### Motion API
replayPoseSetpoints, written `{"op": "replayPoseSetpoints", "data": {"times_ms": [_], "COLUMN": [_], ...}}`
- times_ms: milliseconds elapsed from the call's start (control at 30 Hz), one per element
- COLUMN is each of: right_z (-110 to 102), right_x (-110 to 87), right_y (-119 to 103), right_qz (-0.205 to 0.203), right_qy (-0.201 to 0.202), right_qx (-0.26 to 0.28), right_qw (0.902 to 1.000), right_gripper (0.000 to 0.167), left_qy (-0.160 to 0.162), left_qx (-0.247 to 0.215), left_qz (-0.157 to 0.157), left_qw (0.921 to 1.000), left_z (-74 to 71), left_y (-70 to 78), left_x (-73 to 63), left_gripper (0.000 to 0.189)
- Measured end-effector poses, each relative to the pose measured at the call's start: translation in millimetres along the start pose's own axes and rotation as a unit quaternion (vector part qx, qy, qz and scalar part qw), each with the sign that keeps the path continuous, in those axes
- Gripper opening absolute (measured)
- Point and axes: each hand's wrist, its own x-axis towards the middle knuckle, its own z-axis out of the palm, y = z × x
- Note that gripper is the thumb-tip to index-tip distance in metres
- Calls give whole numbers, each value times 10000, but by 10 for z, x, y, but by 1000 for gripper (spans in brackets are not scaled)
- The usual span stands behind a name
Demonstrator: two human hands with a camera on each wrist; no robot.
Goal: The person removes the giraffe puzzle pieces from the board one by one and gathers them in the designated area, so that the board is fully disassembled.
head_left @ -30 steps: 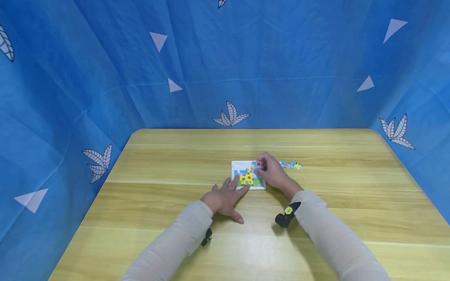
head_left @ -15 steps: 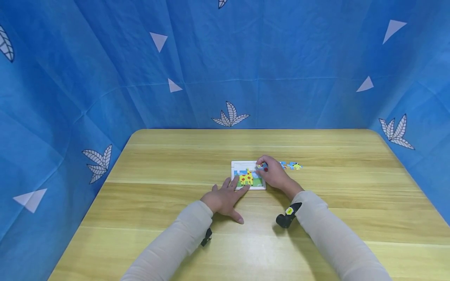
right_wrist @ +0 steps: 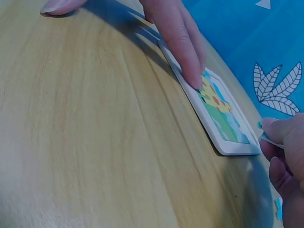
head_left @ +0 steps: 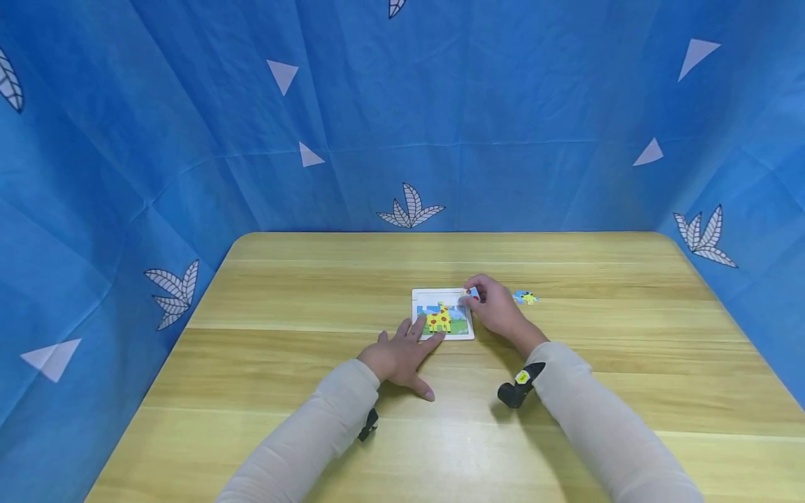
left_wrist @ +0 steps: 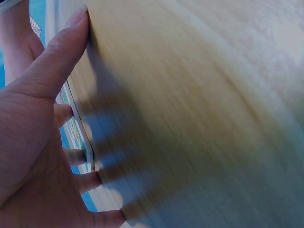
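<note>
A small white puzzle tray (head_left: 435,297) lies on the table, its lower part filled with a giraffe picture (head_left: 438,319) on green and blue. My left hand (head_left: 401,355) is spread flat, fingertips on the tray's lower left edge and thumb on the wood. In the right wrist view, its fingers (right_wrist: 183,61) reach over the tray's rim. My right hand (head_left: 499,307) pinches a blue puzzle piece (head_left: 474,293) with red spots between thumb and fingers, over the tray's upper right corner. That piece appears edge-on in the right wrist view; the fingers cover part of it.
Loose puzzle pieces (head_left: 525,297), blue and yellow, lie on the table just right of my right hand. The wooden table (head_left: 314,293) ends at a blue cloth (head_left: 352,91) printed with leaves and triangles.
My right hand draws slightly right with the puzzle piece, which has turned between its fingers and shifted toward the tray's right edge. My left hand keeps its place.
</note>
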Motion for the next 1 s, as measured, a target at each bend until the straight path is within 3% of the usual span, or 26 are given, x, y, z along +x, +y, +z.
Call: {"op": "replayPoseSetpoints", "data": {"times_ms": [267, 467, 1000], "right_z": [-81, -165, -431], "right_x": [-16, -14, -81], "right_y": [34, 79, 200], "right_qz": [-196, 12, 17], "right_qy": [21, 121, 369], "right_qx": [-142, -43, -339], "right_qw": [9997, 9999, 9987], "right_gripper": [37, 44, 30], "left_qy": [-9, 27, 56], "left_qx": [-24, -45, -212], "left_qz": [8, 11, 67], "left_qw": [10000, 10000, 9997], "left_z": [6, 21, -2], "left_y": [-8, -12, -18], "left_x": [3, 10, -25], "left_gripper": [108, 108, 107]}}
